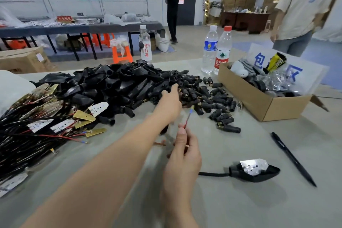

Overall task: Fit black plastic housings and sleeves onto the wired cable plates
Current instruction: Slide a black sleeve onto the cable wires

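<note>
Reaching toward 12 o'clock, the left hand (171, 96) meets the boundary between the heap of black housings (114, 83) and the scattered sleeves (209, 102). Its fingers are hidden behind the hand, so it cannot be told whether they grip a part. The right hand (182, 155) pinches a red wire (187, 121) between thumb and fingers, terminal end pointing up. One finished unit (255, 169), its plate seated in a housing, lies on the worktop (240, 205) at 4 o'clock beside a pen (292, 157). A large bundle of bare wired cable plates (37, 126) lies at 9 o'clock. Judged progress: early, with nearly all stock unassembled.
</note>
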Action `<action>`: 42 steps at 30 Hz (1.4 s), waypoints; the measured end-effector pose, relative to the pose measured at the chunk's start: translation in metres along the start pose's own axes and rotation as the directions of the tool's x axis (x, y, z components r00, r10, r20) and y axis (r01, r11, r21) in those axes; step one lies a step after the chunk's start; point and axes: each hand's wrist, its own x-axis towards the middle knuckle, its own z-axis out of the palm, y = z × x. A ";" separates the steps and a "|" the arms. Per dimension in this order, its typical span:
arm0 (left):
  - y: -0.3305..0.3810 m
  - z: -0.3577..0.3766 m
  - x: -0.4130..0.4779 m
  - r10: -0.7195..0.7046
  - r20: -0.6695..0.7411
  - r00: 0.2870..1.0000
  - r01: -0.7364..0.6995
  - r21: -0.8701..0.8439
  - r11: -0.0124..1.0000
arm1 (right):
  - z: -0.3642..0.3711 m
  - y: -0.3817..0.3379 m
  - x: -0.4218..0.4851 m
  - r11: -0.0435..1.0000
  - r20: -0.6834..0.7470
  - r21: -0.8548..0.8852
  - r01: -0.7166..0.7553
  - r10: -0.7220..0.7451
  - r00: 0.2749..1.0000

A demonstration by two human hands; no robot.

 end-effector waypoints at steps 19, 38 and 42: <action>-0.149 -0.080 -0.220 -0.451 0.021 0.892 -0.013 -0.997 -0.071 | 0.012 -0.001 -0.041 0.906 0.660 -0.340 0.251 0.040 0.750; -0.156 -0.082 -0.217 -0.390 0.050 0.920 0.006 -0.994 -0.113 | 0.011 0.009 -0.036 0.892 0.662 -0.349 0.287 0.018 0.749; -0.155 -0.083 -0.219 -0.360 0.082 0.929 0.043 -0.992 -0.115 | 0.011 0.009 -0.033 0.882 0.598 -0.383 0.275 0.010 0.801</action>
